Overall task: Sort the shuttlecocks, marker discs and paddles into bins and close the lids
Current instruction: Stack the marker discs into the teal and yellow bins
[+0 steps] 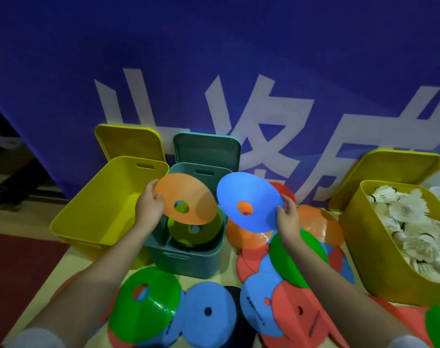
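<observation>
My left hand (148, 204) pinches the edge of an orange marker disc (188, 194), tilted above the teal bin (188, 259). A yellow-green disc (203, 229) lies inside that bin. My right hand (288, 217) grips the right rim of a blue marker disc (246, 197), held in the air just right of the teal bin. Below my arms lie several loose discs, among them a green disc (148, 302), a blue disc (208, 312) and a coral disc (304, 312). A yellow bin (379, 267) at the right holds white shuttlecocks (414, 222).
An open yellow bin (98, 217) stands left of the teal one. Lids lean against the blue banner: a yellow lid (128, 141), a teal lid (208, 149) and another yellow lid (389, 172). The table's left edge (50, 270) borders a red floor.
</observation>
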A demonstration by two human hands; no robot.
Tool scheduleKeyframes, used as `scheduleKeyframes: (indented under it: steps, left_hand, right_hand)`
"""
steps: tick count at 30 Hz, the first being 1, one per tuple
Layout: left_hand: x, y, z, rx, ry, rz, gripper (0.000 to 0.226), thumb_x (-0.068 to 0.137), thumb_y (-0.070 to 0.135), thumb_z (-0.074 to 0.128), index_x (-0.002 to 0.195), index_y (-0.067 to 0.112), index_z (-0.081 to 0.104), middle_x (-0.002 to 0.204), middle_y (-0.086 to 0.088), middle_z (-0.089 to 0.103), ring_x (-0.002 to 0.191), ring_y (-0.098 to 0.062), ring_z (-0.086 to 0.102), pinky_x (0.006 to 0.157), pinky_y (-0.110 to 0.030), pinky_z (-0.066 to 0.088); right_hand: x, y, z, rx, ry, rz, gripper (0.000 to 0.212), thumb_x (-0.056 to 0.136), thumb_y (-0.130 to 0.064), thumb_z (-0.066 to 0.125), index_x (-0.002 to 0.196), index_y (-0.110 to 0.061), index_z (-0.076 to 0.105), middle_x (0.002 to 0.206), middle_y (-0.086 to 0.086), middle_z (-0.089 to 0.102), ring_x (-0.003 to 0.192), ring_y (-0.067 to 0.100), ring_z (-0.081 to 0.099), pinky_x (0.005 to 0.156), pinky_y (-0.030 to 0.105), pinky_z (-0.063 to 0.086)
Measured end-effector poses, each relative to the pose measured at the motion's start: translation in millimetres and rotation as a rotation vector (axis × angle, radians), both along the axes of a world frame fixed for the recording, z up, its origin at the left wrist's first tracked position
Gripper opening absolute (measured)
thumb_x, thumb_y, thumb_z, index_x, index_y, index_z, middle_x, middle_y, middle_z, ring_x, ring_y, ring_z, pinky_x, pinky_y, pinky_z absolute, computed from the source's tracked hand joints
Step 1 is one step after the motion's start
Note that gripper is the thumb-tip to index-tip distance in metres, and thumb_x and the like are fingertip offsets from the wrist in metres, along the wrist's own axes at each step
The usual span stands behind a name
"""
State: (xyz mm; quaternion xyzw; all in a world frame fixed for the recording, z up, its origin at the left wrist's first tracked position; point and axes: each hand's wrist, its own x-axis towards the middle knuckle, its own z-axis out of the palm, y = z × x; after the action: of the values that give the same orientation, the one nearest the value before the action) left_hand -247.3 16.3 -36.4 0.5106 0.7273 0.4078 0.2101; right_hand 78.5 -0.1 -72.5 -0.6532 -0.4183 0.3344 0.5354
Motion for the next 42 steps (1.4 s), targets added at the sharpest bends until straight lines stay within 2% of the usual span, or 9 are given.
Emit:
scheduleKeyframes:
  steps: [6, 12, 20, 22, 25, 27, 32, 35, 42]
  left_hand:
    - [-5, 36, -37, -0.174, 0.122, -0.152, 0.041, 0.097, 0.009, 0.042, 0.137, 0.016, 0.044, 0.126, -0.013, 0.059, 0.107, -0.034, 0.057, 0.074, -0.033, 0.042]
    - [3, 68, -75, -0.349, 0.175, -0.275, 0.036, 0.096, 0.018, 0.045, 0.131, 0.013, 0.046, 0.120, -0.019, 0.062, 0.108, -0.037, 0.058, 0.084, -0.038, 0.045]
    - [3, 89, -118, -0.602, 0.244, -0.324, 0.044, 0.086, 0.021, 0.047, 0.128, 0.009, 0.053, 0.127, -0.020, 0.055, 0.116, -0.038, 0.052, 0.097, -0.036, 0.044]
    - [9, 89, -99, -0.504, 0.223, -0.321, 0.049, 0.089, 0.019, 0.048, 0.137, 0.010, 0.045, 0.136, -0.021, 0.045, 0.125, -0.038, 0.043, 0.107, -0.038, 0.034]
    - [-2, 84, -61, -0.127, 0.168, -0.340, 0.046, 0.091, 0.011, 0.051, 0.137, 0.010, 0.046, 0.140, -0.017, 0.041, 0.130, -0.032, 0.038, 0.109, -0.038, 0.029]
    - [-16, 80, -47, 0.053, 0.219, -0.343, 0.045, 0.091, 0.007, 0.051, 0.136, 0.010, 0.047, 0.139, -0.013, 0.042, 0.128, -0.031, 0.040, 0.106, -0.039, 0.033]
    - [-42, 72, -58, -0.128, 0.247, -0.326, 0.060, 0.096, 0.010, 0.044, 0.151, 0.016, 0.022, 0.141, -0.016, 0.044, 0.117, -0.036, 0.050, 0.090, -0.042, 0.045]
    - [-47, 76, -65, -0.183, 0.157, -0.288, 0.056, 0.097, 0.010, 0.040, 0.150, 0.019, 0.024, 0.139, -0.012, 0.051, 0.111, -0.034, 0.057, 0.087, -0.041, 0.049]
    - [-48, 81, -72, -0.157, 0.052, -0.272, 0.053, 0.096, 0.007, 0.040, 0.146, 0.019, 0.032, 0.138, -0.011, 0.050, 0.117, -0.031, 0.054, 0.093, -0.042, 0.047]
  right_hand:
    - [-31, 17, 9, 0.001, -0.010, -0.083, 0.042, 0.093, -0.004, 0.042, 0.134, -0.011, 0.047, 0.122, 0.004, 0.056, 0.099, 0.015, 0.052, 0.080, 0.031, 0.043]
    - [-53, 14, 15, 0.006, -0.136, -0.082, 0.040, 0.096, -0.005, 0.043, 0.136, -0.011, 0.044, 0.105, -0.002, 0.052, 0.082, 0.011, 0.048, 0.074, 0.031, 0.041]
    - [-68, 18, 10, -0.002, -0.242, -0.032, 0.044, 0.095, -0.007, 0.044, 0.138, -0.015, 0.043, 0.119, -0.005, 0.054, 0.102, 0.010, 0.050, 0.080, 0.026, 0.039]
    - [-74, 23, 15, 0.002, -0.284, -0.025, 0.043, 0.094, -0.006, 0.044, 0.136, -0.015, 0.045, 0.112, 0.000, 0.061, 0.092, 0.016, 0.055, 0.072, 0.031, 0.041]
    - [-86, 33, 27, 0.013, -0.393, 0.018, 0.043, 0.092, -0.006, 0.043, 0.133, -0.016, 0.045, 0.081, 0.010, 0.063, 0.067, 0.025, 0.057, 0.056, 0.039, 0.040]
    - [-98, 41, 32, 0.016, -0.471, 0.091, 0.044, 0.090, -0.005, 0.043, 0.132, -0.017, 0.044, 0.074, 0.001, 0.059, 0.063, 0.020, 0.056, 0.051, 0.035, 0.036]
    - [-142, 72, 18, -0.202, -0.701, 0.343, 0.068, 0.086, 0.000, 0.042, 0.149, -0.012, 0.020, 0.112, 0.020, 0.062, 0.094, 0.038, 0.060, 0.070, 0.040, 0.047]
    - [-164, 81, 0, -0.368, -0.790, 0.400, 0.074, 0.089, -0.002, 0.043, 0.152, -0.011, 0.006, 0.118, 0.022, 0.057, 0.102, 0.037, 0.058, 0.072, 0.037, 0.042]
    - [-180, 72, -44, -0.641, -0.664, 0.341, 0.053, 0.096, -0.011, 0.046, 0.144, -0.004, 0.025, 0.133, 0.020, 0.049, 0.120, 0.034, 0.051, 0.094, 0.033, 0.041]
